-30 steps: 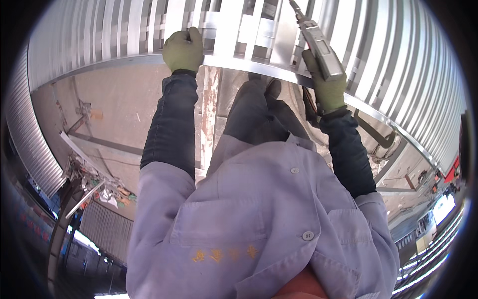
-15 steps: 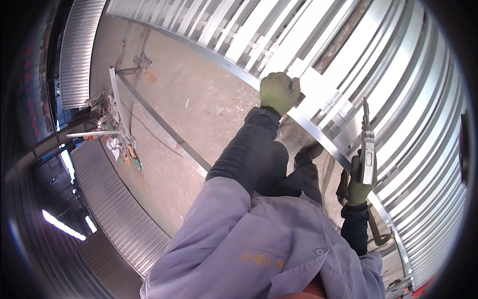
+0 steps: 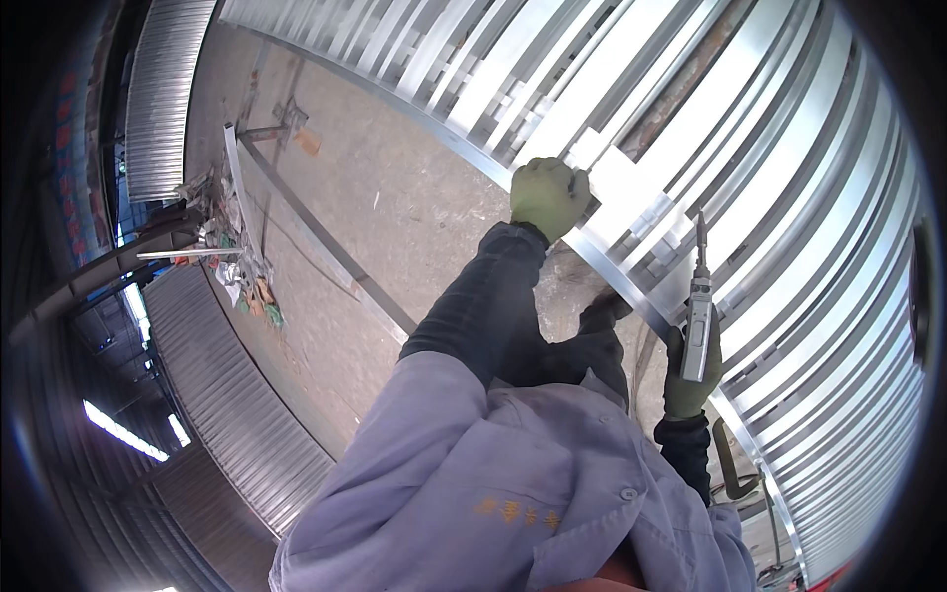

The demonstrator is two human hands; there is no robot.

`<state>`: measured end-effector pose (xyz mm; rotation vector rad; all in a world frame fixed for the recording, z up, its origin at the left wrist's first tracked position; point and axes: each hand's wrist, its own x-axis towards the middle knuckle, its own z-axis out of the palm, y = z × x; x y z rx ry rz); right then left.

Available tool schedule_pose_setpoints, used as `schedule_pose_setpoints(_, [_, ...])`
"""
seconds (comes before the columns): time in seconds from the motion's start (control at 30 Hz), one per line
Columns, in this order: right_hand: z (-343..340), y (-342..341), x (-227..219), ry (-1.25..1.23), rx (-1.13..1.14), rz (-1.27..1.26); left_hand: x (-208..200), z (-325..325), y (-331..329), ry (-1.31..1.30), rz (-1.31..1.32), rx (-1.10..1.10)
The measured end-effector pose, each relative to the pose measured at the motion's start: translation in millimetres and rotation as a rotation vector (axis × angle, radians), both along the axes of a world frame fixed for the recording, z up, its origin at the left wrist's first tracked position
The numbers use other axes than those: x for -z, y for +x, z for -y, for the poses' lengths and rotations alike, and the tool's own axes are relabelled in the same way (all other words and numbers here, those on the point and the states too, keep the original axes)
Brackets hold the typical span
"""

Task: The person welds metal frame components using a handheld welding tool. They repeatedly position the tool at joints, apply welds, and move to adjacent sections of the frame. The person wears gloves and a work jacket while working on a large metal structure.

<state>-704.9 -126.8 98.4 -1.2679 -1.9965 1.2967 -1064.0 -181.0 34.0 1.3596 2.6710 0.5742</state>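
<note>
My right hand (image 3: 691, 380), in a green glove, is closed round a silver welding gun (image 3: 698, 340) with a long thin nozzle. The nozzle points away from me, over the shiny metal strips (image 3: 769, 178). My left hand (image 3: 548, 197), also gloved in green, is a closed fist at the near edge rail (image 3: 617, 266) of the metal panel. A small dark bit shows beside that fist; what the fingers hold is hidden. Next to the left fist, a pale flat plate (image 3: 626, 187) lies across the strips.
A curved brown strap or hose (image 3: 732, 464) hangs below my right hand. On the concrete floor (image 3: 395, 187) to the left lies a long metal bar (image 3: 316, 232). Scrap and rags (image 3: 247, 286) are heaped farther left, near stacked corrugated sheets (image 3: 232, 395).
The welding gun has moved left and slightly toward me, its nozzle now tilted less. My left fist stays at the rail, and the view has shifted slightly.
</note>
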Motion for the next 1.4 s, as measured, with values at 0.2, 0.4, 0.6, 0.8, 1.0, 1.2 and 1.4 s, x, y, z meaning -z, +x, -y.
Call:
schedule_pose_setpoints(0.2, [-10, 1, 3, 0.049, -0.038, 0.051, 19, 0, -2, -0.072, 0.100, -0.040])
schedule_pose_setpoints(0.4, [-17, -9, -4, 0.013, 0.079, 0.064, 1, -4, 0, -0.126, 0.002, -0.043])
schedule_pose_setpoints(0.6, [-11, -14, 9, 0.029, 0.186, 0.073, 1, -3, -10, -0.218, 0.015, 0.024])
schedule_pose_setpoints(0.8, [-15, -15, 7, 0.052, 0.346, 0.132, 6, 0, -17, -0.263, -0.005, 0.180])
schedule_pose_setpoints(1.0, [-16, -19, 3, 0.053, 0.571, 0.216, 0, 19, -29, -0.069, 0.248, 0.496])
schedule_pose_setpoints(1.2, [-6, -13, 28, 0.022, 0.788, 0.228, -12, 17, -66, 0.004, 0.567, 0.675])
schedule_pose_setpoints(1.4, [-6, -21, 22, -0.044, 0.866, 0.124, -17, -31, -75, 0.177, 0.308, 0.762])
